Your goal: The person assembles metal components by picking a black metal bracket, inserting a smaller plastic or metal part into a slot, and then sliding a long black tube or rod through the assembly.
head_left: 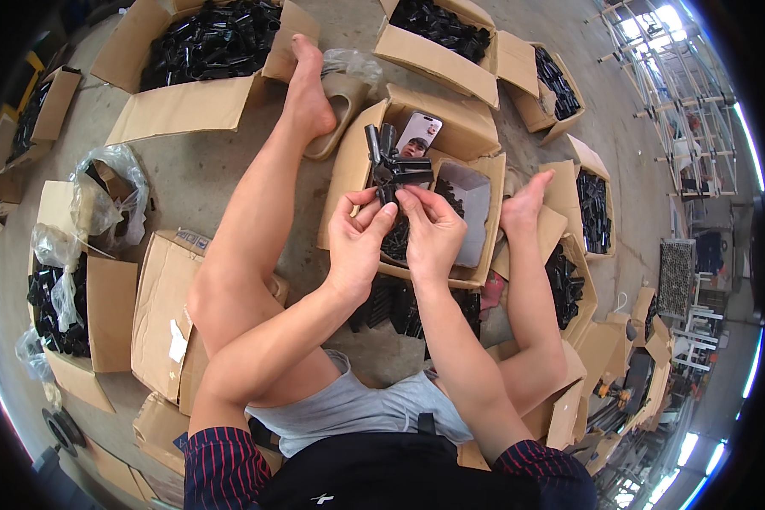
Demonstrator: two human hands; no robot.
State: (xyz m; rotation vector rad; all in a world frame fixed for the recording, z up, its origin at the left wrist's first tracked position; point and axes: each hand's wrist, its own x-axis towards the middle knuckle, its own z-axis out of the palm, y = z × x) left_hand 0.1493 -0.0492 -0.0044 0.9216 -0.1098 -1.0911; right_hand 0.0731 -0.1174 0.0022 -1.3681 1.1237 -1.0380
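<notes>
Well, at the middle of the view, a little toward twelve o'clock, both hands close on one black part [385,174], a branching thing with several short tubes fanning out from a hub. The left hand [357,242] pinches its near end between thumb and fingers; the right hand [433,234], toward one o'clock, has thumb and fingertips at the same lower end — neither hand is spread wide. The part is held up over an open carton [342,191] containing dark pieces and a grey tray [476,191], the tray on the three o'clock side. Just behind the part, a phone [420,134] sits tilted, a person on its screen.

Around this, more cartons hold black pieces: a large carton [183,110] at eleven o'clock, another carton [438,61] near half past twelve, and a smaller one near three. Plastic bags [93,204] bunch at half past nine; metal racks [684,127] stand toward two — their details small.
</notes>
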